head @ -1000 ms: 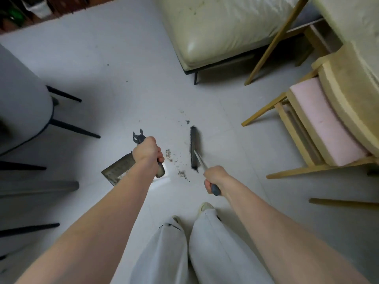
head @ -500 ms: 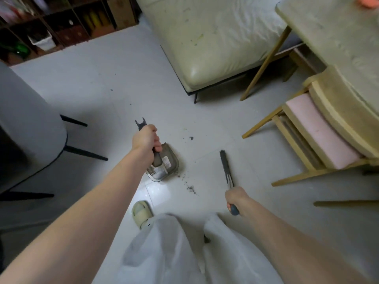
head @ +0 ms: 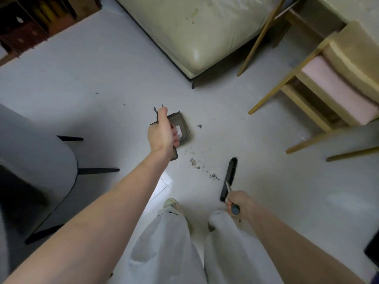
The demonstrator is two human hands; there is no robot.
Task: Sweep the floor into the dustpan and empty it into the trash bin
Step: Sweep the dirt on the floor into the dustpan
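Left hand point(head: 163, 133) curled tight round the dustpan point(head: 180, 128) handle, arm stretched forward; the pan now sits farther out, near frame centre, its mouth turned toward 5 o'clock. A second ago it lay close to the feet on the left with its flat side showing, so it has been swung out and turned to face the dirt. Right hand point(head: 239, 202) fisted on the grip of the brush point(head: 229, 178); the brush head has been pulled back toward 5 o'clock of the pan and lies low, along the far side of the debris point(head: 202, 167); whether the bristles touch the floor point(head: 102, 78) I cannot tell. The crumbs form a loose trail between pan mouth and brush, with one dark fleck point(head: 199, 126) just off the pan at 3 o'clock. Reading: pan and brush now bracket the pile, so a stroke toward 11 o'clock should carry it in. Nothing visibly collected in the pan yet. No trash bin in view. Outward: pale sofa point(head: 194, 31) at 12, wooden chair point(head: 338, 85) with pink cushion at 2, grey chair point(head: 30, 152) at 9.
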